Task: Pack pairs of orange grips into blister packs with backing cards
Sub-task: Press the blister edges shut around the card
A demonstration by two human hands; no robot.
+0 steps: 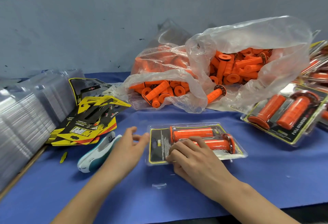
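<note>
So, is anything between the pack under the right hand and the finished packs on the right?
Nothing visible. The right hand presses on the blister pack; only bare blue cloth lies between it and the finished packs. The plastic bag sits farther back, off that path.

Grips (191, 132) orange, block-textured — backing cards (85, 127) yellow-black, red-orange stripe; tablecloth (177, 197) blue; tool (95, 154) white-teal.

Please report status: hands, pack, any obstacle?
Left hand open, just left of blister pack. Right hand presses down on it; two orange grips inside. Stapler beside left hand, clear of pack.
</note>
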